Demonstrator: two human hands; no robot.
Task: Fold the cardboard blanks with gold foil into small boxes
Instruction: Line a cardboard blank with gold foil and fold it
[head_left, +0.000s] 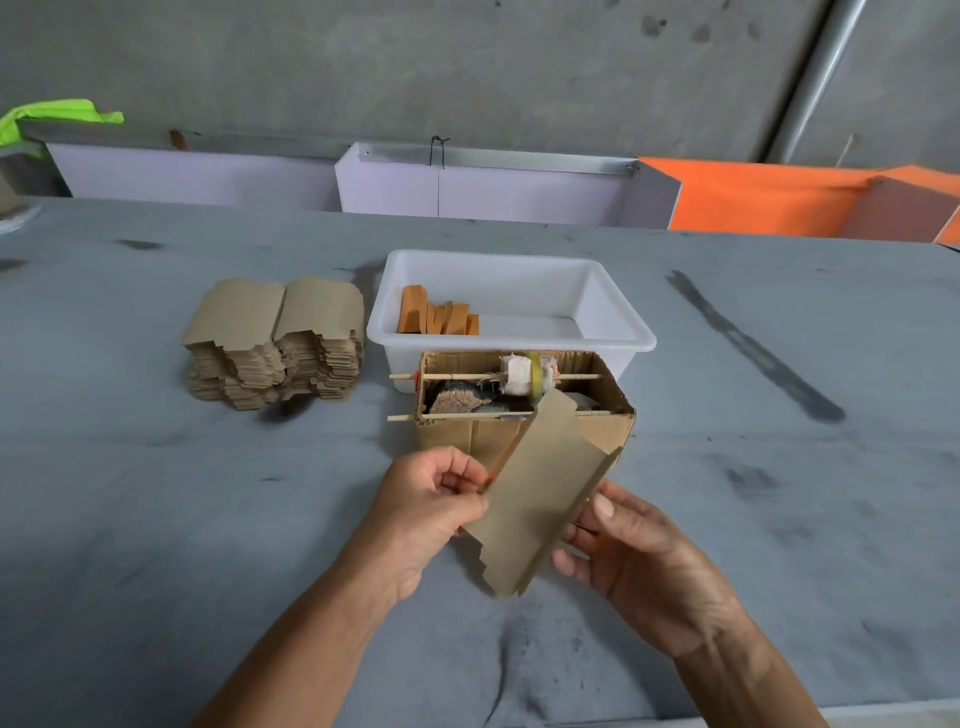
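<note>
I hold one brown cardboard blank (540, 493) above the grey table, tilted, with its plain side facing me. My left hand (431, 509) pinches its left edge between thumb and fingers. My right hand (623, 551) grips its right edge, thumb on top and fingers behind. A tall stack of flat brown blanks (275, 343) lies at the left. Several folded orange-gold boxes (436, 318) stand in the white plastic tub (618, 322).
A small open cardboard box (602, 431) with two wooden sticks across it and a cloth-wrapped roller (524, 376) stands just beyond my hands. Lilac and orange panels (753, 200) line the table's far edge under a concrete wall. Dark smudges mark the table cover.
</note>
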